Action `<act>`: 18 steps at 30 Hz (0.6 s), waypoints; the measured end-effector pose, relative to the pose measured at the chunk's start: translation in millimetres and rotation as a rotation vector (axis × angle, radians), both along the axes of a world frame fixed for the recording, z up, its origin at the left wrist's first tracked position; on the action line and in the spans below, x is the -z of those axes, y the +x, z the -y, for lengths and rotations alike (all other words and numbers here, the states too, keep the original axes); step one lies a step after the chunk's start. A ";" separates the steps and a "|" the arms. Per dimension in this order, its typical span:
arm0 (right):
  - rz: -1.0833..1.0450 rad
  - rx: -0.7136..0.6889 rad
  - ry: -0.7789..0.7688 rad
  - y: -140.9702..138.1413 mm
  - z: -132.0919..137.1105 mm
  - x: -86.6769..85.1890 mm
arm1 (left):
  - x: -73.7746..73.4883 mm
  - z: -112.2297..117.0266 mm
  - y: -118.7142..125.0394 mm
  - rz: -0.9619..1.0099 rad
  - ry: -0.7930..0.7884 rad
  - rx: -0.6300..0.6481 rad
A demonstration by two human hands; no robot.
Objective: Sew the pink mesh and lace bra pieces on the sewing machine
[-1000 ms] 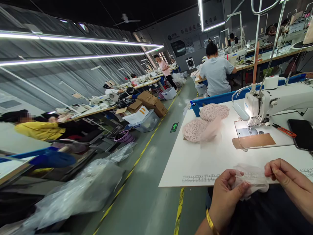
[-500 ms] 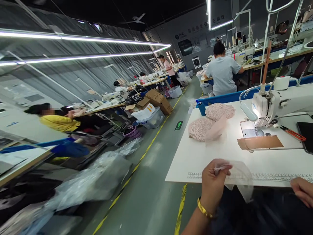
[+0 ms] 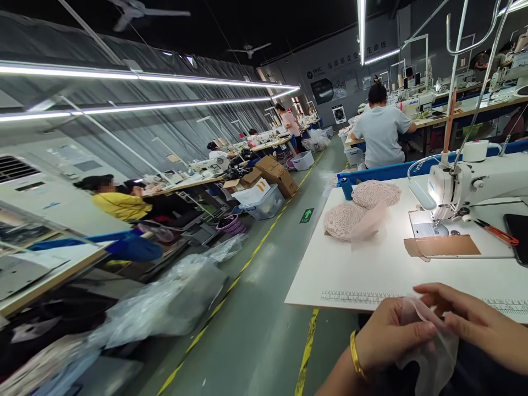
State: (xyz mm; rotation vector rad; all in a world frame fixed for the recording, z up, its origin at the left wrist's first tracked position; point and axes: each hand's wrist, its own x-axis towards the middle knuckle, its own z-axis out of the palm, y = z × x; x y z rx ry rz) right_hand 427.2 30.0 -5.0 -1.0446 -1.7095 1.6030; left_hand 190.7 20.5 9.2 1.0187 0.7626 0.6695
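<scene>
At the lower right of the frame, two hands are meeting over one piece of sheer pale fabric [image 3: 435,357]. The left hand [image 3: 396,334], its wrist bearing one gold bracelet [image 3: 355,355], is pinching the fabric between thumb and fingers. The right hand [image 3: 474,319] is curving its fingers beside it, thumb at the cloth; whether it is gripping, I cannot tell. The fabric is hanging down below both hands.

Beyond them, one white table [image 3: 309,275] is filling the right side, bearing one printed ruler [image 3: 355,297]. At right, one sewing machine [image 3: 449,187] is standing lit, with one brown strip [image 3: 441,246], one orange-and-black tool [image 3: 497,232] and one dark phone [image 3: 517,236] lying near. Right of centre, two lace cups [image 3: 344,221] are resting together, one loose sheer piece [image 3: 369,224] touching them; one blue bottle [image 3: 346,188] is standing behind.

Farther off, at upper right, one person in a pale shirt [image 3: 381,135] is sitting. Two ceiling fans [image 3: 249,50] are hanging at the top.
</scene>
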 end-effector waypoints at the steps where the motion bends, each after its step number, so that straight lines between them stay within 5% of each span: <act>1: -0.076 -0.031 -0.062 -7.8 -1.6 -1.5 | 1.4 0.2 -1.5 0.008 -0.013 0.016; 8: -0.233 0.065 -0.256 -15.8 5.0 0.8 | 11.0 -7.9 -7.1 -0.064 0.038 -0.123; 13: -0.082 0.220 -0.089 -22.5 8.4 -4.3 | 10.0 2.3 -4.5 -0.369 0.470 -0.676; 18: 0.017 0.242 0.179 -33.2 21.7 -7.3 | 2.3 10.8 4.9 -0.275 0.358 -0.311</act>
